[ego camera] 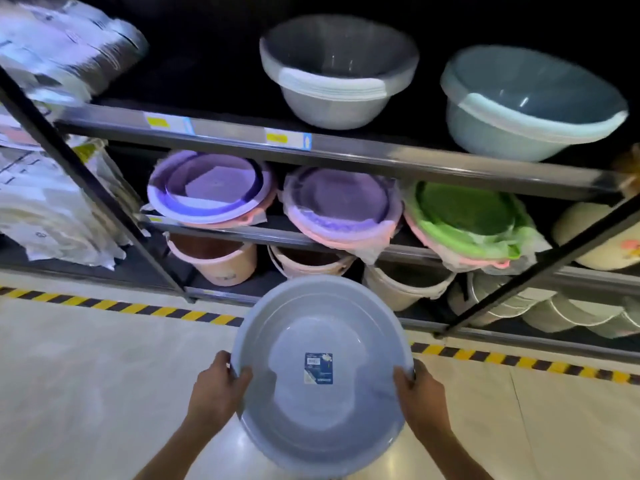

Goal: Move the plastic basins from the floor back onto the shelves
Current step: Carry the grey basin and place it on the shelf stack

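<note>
I hold a round grey-blue plastic basin [322, 327] above the floor, in front of the black shelf unit. A small blue label sits in its bottom. My left hand [216, 389] grips its left rim and my right hand [420, 393] grips its right rim. On the upper shelf [346, 147] stand a stack of grey basins [337, 71] and a stack of pale blue basins [530, 102]. The left part of that shelf looks dark and bare.
The middle shelf carries purple, pink and green basin stacks [343, 206] in plastic wrap. Pink and cream buckets [214, 256] fill the bottom shelf. Wrapped goods [52, 46] sit at upper left. Black diagonal braces [86, 181] cross the shelf front. Yellow-black tape [138, 310] marks the floor.
</note>
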{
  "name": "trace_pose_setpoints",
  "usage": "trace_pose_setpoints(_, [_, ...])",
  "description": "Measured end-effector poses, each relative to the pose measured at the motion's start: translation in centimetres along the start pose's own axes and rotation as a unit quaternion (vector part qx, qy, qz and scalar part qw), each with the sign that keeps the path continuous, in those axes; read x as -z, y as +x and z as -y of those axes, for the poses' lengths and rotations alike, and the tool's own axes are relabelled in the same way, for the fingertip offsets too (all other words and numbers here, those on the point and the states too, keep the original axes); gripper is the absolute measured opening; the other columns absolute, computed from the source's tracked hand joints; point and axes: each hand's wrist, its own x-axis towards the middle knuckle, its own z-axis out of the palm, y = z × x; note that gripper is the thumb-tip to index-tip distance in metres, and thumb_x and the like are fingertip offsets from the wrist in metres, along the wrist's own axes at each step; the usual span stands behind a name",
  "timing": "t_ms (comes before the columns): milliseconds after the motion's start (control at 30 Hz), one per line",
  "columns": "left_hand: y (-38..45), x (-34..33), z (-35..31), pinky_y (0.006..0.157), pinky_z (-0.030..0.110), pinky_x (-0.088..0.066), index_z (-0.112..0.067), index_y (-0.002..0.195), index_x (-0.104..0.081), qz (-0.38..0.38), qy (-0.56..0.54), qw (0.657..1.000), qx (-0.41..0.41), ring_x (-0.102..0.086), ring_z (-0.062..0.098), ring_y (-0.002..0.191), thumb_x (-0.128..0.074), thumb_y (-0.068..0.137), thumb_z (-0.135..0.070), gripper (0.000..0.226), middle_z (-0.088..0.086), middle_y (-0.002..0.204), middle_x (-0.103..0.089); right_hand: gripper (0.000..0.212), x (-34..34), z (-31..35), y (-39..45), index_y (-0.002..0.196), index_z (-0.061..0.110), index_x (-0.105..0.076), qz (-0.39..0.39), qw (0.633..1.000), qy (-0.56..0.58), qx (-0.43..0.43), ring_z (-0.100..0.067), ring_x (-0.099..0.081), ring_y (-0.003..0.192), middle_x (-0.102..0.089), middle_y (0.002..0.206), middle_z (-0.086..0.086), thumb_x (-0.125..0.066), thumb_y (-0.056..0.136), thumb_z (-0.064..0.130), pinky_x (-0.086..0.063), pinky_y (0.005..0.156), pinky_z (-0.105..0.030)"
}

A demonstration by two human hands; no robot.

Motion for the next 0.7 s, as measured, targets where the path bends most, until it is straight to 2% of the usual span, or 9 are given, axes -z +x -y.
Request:
trace_pose_setpoints(100, [6.2, -2.4, 2.2, 0.064, 0.036, -0.045, -0.012, 0.099, -0.053, 0.015, 0.032, 0.999, 0.007, -0.059, 0.023, 0.068, -0.066, 0.091, -0.037, 0.029, 0.002, 0.071, -0.068, 0.018, -4.3, -0.5, 4.3, 0.101, 0.021, -0.052, 0.030, 0.999, -0.025, -0.020, -0.029, -0.058, 0.079, -0.067, 0.091, -0.007, -0.054, 0.097, 0.038, -0.046, 0.068, -0.036])
trace_pose_setpoints(233, [14.8, -6.5, 4.8, 0.064, 0.037, -0.045, -0.013, 0.100, -0.052, 0.046, 0.055, 0.997, -0.011, -0.058, 0.028, 0.072, -0.065, 0.091, -0.038, 0.030, 0.000, 0.073, -0.066, 0.017, -10.7, -3.0, 10.5, 0.098, 0.013, -0.054, 0.023, 0.998, -0.046, -0.040, -0.031, -0.057, 0.075, -0.064, 0.083, -0.006, -0.059, 0.094, 0.029, -0.046, 0.062, -0.038])
trace_pose_setpoints(333, [20.3, -10.4, 7.1, 0.069, 0.039, -0.051, -0.013, 0.101, -0.052, 0.066, 0.045, 0.997, -0.011, -0.063, 0.031, 0.078, -0.065, 0.090, -0.038, 0.031, 0.001, 0.075, -0.066, 0.016, -15.4, -5.6, 15.1, 0.097, 0.011, -0.054, 0.012, 0.998, -0.048, -0.050, -0.032, -0.058, 0.073, -0.065, 0.087, -0.009, -0.060, 0.093, 0.026, -0.039, 0.051, -0.031])
trace_pose_setpoints(400, [23.3, -13.0, 9.0, 0.073, 0.041, -0.054, -0.013, 0.102, -0.051, 0.075, 0.042, 0.996, -0.011, -0.064, 0.033, 0.082, -0.062, 0.086, -0.046, 0.038, 0.002, 0.079, -0.068, 0.016, -18.5, -7.5, 18.1, 0.098, 0.011, -0.053, 0.005, 0.997, -0.055, -0.044, -0.027, -0.054, 0.067, -0.064, 0.086, -0.010, -0.059, 0.094, 0.025, -0.035, 0.047, -0.027])
trace_pose_setpoints(467, [26.2, -15.8, 11.2, 0.076, 0.044, -0.055, -0.013, 0.102, -0.051, 0.085, 0.048, 0.995, -0.007, -0.064, 0.034, 0.084, -0.056, 0.077, -0.054, 0.048, 0.003, 0.083, -0.068, 0.017, -21.7, -9.6, 21.0, 0.097, 0.009, -0.052, 0.003, 0.997, -0.059, -0.044, -0.022, -0.054, 0.062, -0.064, 0.085, -0.011, -0.059, 0.094, 0.024, -0.034, 0.046, -0.026])
trace_pose_setpoints(600, [30.7, -21.1, 15.5, 0.079, 0.045, -0.055, -0.013, 0.097, -0.050, 0.088, 0.065, 0.994, 0.012, -0.062, 0.034, 0.086, -0.053, 0.071, -0.057, 0.051, 0.004, 0.086, -0.065, 0.021, -27.4, -13.6, 25.7, 0.099, 0.006, -0.054, 0.000, 0.996, -0.078, -0.041, -0.018, -0.051, 0.061, -0.062, 0.086, -0.010, -0.057, 0.095, 0.026, -0.033, 0.047, -0.025])
trace_pose_setpoints(700, [33.4, -24.6, 18.7, 0.078, 0.044, -0.053, -0.012, 0.092, -0.049, 0.074, 0.076, 0.994, 0.018, -0.061, 0.034, 0.087, -0.058, 0.080, -0.054, 0.045, 0.004, 0.087, -0.064, 0.019, -31.1, -16.3, 28.4, 0.100, 0.007, -0.054, 0.004, 0.995, -0.095, -0.029, -0.023, -0.046, 0.063, -0.058, 0.086, -0.008, -0.056, 0.096, 0.026, -0.032, 0.048, -0.021])
